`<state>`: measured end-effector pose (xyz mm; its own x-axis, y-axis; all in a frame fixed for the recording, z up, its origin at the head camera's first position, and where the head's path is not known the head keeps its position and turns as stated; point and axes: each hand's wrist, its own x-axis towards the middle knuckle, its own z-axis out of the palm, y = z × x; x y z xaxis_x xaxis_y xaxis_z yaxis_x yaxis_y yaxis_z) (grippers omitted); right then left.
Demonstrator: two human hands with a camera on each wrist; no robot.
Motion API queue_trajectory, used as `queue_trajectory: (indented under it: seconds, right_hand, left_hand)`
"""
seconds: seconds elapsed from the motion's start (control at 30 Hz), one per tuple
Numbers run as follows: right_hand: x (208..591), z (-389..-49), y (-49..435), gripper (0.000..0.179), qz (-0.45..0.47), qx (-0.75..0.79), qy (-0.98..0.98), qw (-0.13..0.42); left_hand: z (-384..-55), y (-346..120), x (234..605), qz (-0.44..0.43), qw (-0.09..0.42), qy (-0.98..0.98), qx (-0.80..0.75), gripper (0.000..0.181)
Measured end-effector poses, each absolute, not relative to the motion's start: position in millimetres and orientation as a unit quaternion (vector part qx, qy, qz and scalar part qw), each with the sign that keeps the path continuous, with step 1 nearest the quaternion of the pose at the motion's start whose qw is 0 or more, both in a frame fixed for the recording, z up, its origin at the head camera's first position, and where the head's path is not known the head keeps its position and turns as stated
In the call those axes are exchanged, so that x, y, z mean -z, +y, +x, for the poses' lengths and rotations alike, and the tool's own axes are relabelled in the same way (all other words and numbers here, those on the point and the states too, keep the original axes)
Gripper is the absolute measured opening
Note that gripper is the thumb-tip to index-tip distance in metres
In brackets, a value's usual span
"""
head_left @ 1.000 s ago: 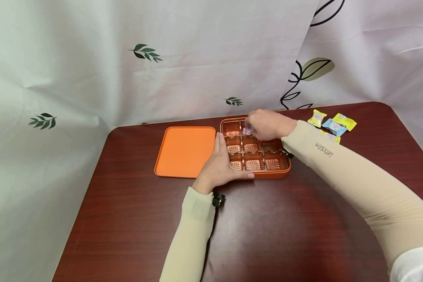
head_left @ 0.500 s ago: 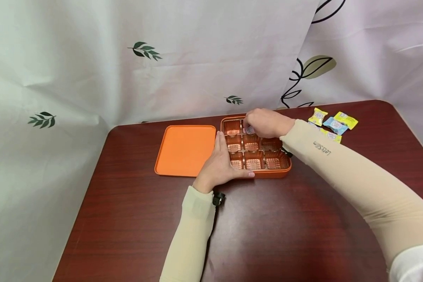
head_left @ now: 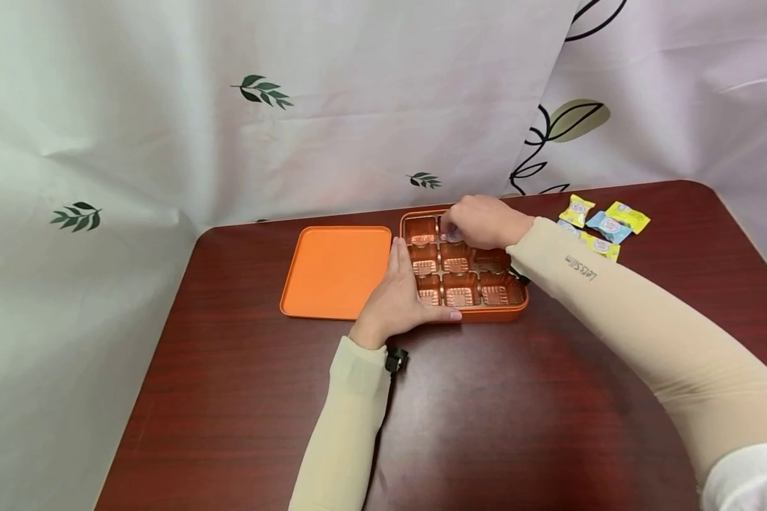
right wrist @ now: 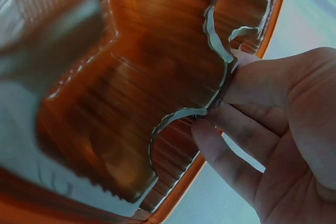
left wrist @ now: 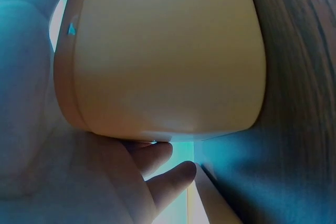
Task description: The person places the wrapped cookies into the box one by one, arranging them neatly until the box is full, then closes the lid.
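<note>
An orange box [head_left: 488,314] with a copper-coloured tray of square compartments lies on the table. My left hand [head_left: 393,301] braces its near left corner, straight fingers along the left side and thumb along the front wall. In the left wrist view, the palm lies against the box's smooth wall [left wrist: 168,66]. My right hand [head_left: 483,221] reaches over the back row and pinches a small wrapped candy [head_left: 454,235], pinkish-purple, in the back middle compartment. Fingers hide most of this candy. In the right wrist view, the fingertips [right wrist: 207,135] dip past a compartment divider.
An orange lid [head_left: 339,273] lies flat left of the box. Several wrapped candies, among them a yellow candy [head_left: 577,211] and a blue candy [head_left: 608,227], lie at the back right beyond the right forearm. A patterned curtain [head_left: 358,106] hangs behind the table.
The right hand stays at the back middle compartment, its fingers shifting slightly, and less of the pinkish candy shows now. The left hand, box and lid have not visibly moved.
</note>
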<state>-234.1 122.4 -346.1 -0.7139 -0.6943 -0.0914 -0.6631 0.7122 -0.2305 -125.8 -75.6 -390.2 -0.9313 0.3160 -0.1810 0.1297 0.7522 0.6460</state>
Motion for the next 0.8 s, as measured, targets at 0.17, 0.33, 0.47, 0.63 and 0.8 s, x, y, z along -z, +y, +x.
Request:
queue_trajectory:
  seconds: [0.17,0.33,0.47,0.63,0.8]
  right_hand:
    - [346.7,-234.3,126.0,0.017,-0.377,0.110,0.916,0.082]
    - [344.5,-232.2,128.3,0.014,-0.379,0.126,0.914,0.075]
    - [342.8,-230.8,131.0,0.012,-0.376,0.132,0.914,0.075]
    - [340.7,-229.5,137.7,0.017,-0.367,0.142,0.917,0.068]
    - [339.2,-228.0,146.5,0.025,-0.367,0.156,0.915,0.054]
  left_hand:
    - [-125.9,-75.1,391.2,0.117,0.139,0.925,-0.332,0.154]
    - [-126.2,-74.5,391.6,0.117,0.139,0.926,-0.331,0.154]
    - [-126.1,-74.1,391.6,0.121,0.137,0.926,-0.330,0.153]
    - [-126.1,-74.2,391.3,0.121,0.136,0.926,-0.330,0.154]
    - [-126.2,-74.0,390.6,0.120,0.136,0.927,-0.330,0.154]
